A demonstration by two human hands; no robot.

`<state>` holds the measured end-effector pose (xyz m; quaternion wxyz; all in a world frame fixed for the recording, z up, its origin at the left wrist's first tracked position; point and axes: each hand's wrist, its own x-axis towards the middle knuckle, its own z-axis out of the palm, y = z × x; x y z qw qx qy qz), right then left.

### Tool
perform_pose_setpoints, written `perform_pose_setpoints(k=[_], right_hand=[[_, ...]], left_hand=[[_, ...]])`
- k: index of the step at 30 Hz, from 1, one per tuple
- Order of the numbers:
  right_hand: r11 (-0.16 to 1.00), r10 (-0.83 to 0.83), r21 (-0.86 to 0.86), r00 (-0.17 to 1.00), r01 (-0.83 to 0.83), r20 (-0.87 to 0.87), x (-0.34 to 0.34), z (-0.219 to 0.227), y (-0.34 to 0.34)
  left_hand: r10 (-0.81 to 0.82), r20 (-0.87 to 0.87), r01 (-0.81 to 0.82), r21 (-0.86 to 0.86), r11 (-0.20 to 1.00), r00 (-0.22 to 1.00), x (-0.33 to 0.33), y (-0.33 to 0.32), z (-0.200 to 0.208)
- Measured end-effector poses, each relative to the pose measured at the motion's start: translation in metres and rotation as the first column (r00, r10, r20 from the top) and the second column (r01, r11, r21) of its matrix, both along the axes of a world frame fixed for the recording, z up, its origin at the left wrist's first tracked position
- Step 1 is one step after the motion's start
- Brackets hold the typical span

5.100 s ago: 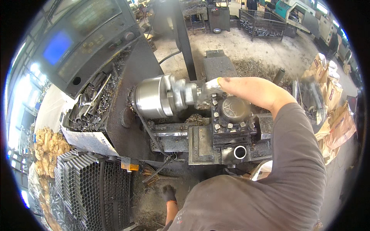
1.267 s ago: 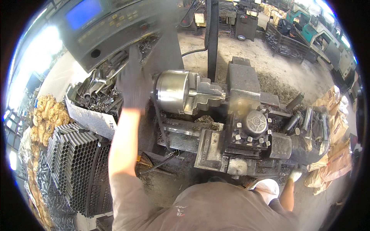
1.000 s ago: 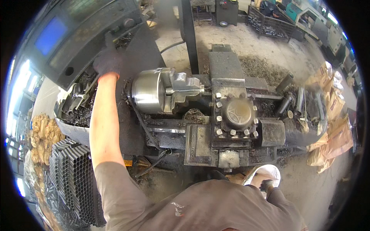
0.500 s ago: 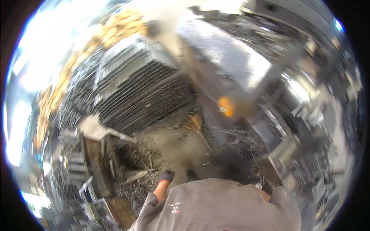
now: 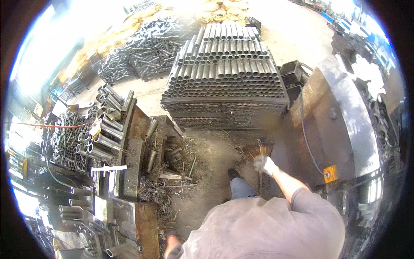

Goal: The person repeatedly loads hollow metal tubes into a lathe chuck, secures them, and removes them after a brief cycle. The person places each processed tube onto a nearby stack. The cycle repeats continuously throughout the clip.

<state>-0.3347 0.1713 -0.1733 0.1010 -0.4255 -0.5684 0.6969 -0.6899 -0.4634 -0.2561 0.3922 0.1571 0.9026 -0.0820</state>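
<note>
My right hand (image 5: 264,165), in a whitish glove, reaches down at the right of my legs. Its fingers look closed round the thin handle of a long-handled tool with a rust-orange, fan-shaped head (image 5: 264,149). Whether that head is a rake's or a broom's, I cannot make out. The head points away from me, beside the base of the machine on the right. Of my left arm only a bit of bare skin (image 5: 172,244) shows at the lower edge; the left hand itself is out of sight.
Ahead stands a metal rack (image 5: 224,105) stacked with steel tubes. On the left, a bench (image 5: 135,151) bears more tubes (image 5: 103,140) and a caliper (image 5: 109,168). Metal shavings (image 5: 161,207) lie on the floor beside it. A machine with an orange box (image 5: 330,173) and a cable borders the right.
My view has swung to the right-hand side, so the rack now stands straight ahead. My right hand has come out to the tool's handle. My left hand has gone from view.
</note>
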Motion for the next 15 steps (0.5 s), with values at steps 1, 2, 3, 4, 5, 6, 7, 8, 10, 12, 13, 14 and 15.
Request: perform_pose_setpoints(k=[1, 2, 3, 4, 5, 6, 7, 8, 10, 12, 13, 14, 15], right_hand=[[0.999, 0.03, 0.033, 0.991, -0.026, -0.129, -0.037, 0.017, 0.02], [0.959, -0.098, -0.282, 0.978, 0.044, -0.182, -0.076, 0.036, 0.05], [0.905, -0.237, -0.423, 0.872, 0.038, -0.429, -0.118, 0.054, 0.074], [0.927, -0.232, -0.374, 0.845, 0.041, -0.482, -0.155, 0.074, 0.105], [0.957, -0.207, -0.287, 0.801, 0.046, -0.562, -0.192, 0.092, 0.132], [0.906, -0.332, -0.373, 0.882, 0.199, -0.335, -0.232, 0.113, 0.171], [0.94, -0.328, -0.252, 0.805, 0.228, -0.494, -0.263, 0.125, 0.192], [0.838, -0.5, -0.466, 0.743, 0.284, -0.446, -0.289, 0.137, 0.219], [0.76, -0.628, -0.556, 0.597, 0.336, -0.499, -0.333, 0.145, 0.255], [0.655, -0.734, -0.69, 0.478, 0.309, -0.483, -0.363, 0.14, 0.286], [0.611, -0.771, -0.735, 0.433, 0.294, -0.467, -0.373, 0.135, 0.3], [0.615, -0.776, -0.742, 0.374, 0.267, -0.508, -0.382, 0.127, 0.311], [0.569, -0.814, -0.782, 0.307, 0.253, -0.493, -0.389, 0.118, 0.319]], left_hand=[[0.033, 0.031, -0.035, 0.061, 0.998, 0.999, 0.022, 0.018, -0.006], [0.057, 0.064, -0.064, 0.113, 0.992, 0.996, 0.04, 0.039, -0.01], [0.071, 0.096, -0.085, 0.153, 0.985, 0.993, 0.055, 0.062, -0.01], [0.081, 0.116, -0.101, 0.179, 0.979, 0.99, 0.065, 0.085, -0.006], [0.095, 0.134, -0.12, 0.197, 0.973, 0.986, 0.071, 0.108, 0.002], [0.11, 0.139, -0.137, 0.21, 0.968, 0.984, 0.073, 0.135, 0.014], [0.125, 0.124, -0.15, 0.217, 0.965, 0.984, 0.067, 0.16, 0.031], [0.14, 0.115, -0.164, 0.227, 0.96, 0.983, 0.062, 0.184, 0.049], [0.176, 0.083, -0.192, 0.238, 0.952, 0.981, 0.042, 0.231, 0.088], [0.256, 0.057, -0.261, 0.285, 0.922, 0.965, 0.016, 0.279, 0.119], [0.301, 0.048, -0.3, 0.318, 0.899, 0.952, 0.003, 0.302, 0.13], [0.341, 0.051, -0.336, 0.363, 0.869, 0.939, -0.008, 0.324, 0.138], [0.42, 0.114, -0.428, 0.407, 0.807, 0.9, -0.02, 0.346, 0.141]])
